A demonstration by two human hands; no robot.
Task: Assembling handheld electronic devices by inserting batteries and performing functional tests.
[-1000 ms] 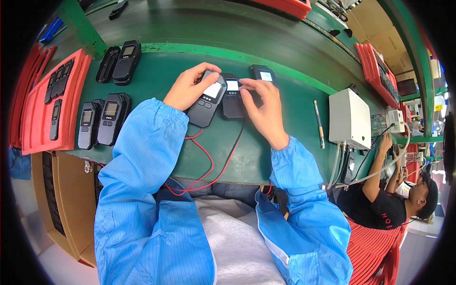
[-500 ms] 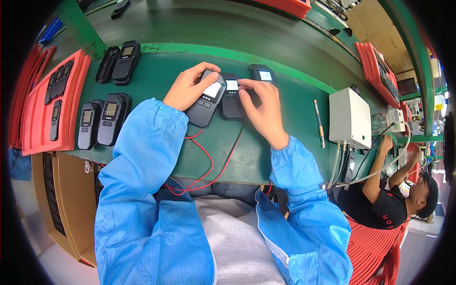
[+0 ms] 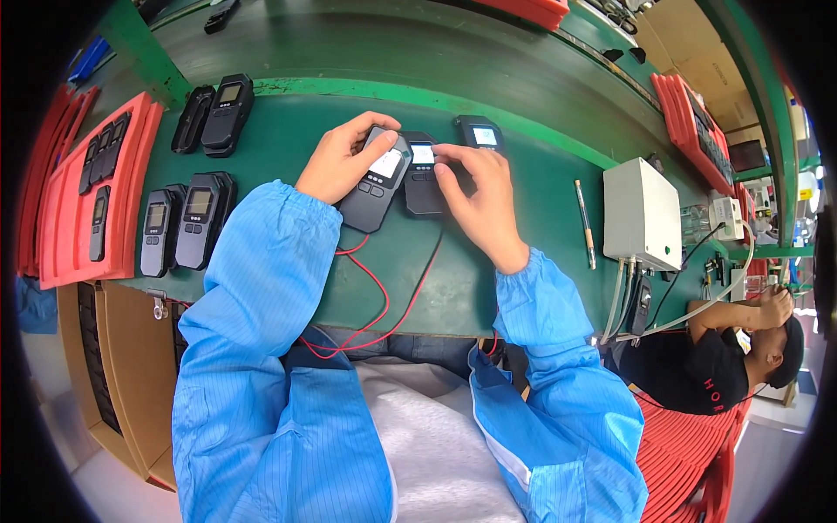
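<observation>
My left hand (image 3: pixel 338 161) is closed round the upper left side of a dark grey handheld meter (image 3: pixel 368 202), its thumb lying by the lit screen. That meter tilts and partly overlaps a second, black handheld meter (image 3: pixel 422 193), whose screen also glows. Thumb and index finger of my right hand (image 3: pixel 485 196) press on the second meter's right edge, near the screen. Just behind my right hand lies a third meter (image 3: pixel 481 132) with a lit screen, partly hidden. Red and black leads (image 3: pixel 384 301) run from below the two held meters toward the table's front edge.
More meters (image 3: pixel 199 218) and an open black case (image 3: pixel 193 118) stand at left, beside a red tray (image 3: pixel 96 209). A pen (image 3: pixel 584 225) and white box with tubes (image 3: pixel 643 216) are at right. A cardboard box (image 3: pixel 131 375) is lower left; a co-worker (image 3: pixel 689 370) sits far right.
My hands and the two meters have barely moved. At the right, the co-worker's arm has risen from the table toward the head.
</observation>
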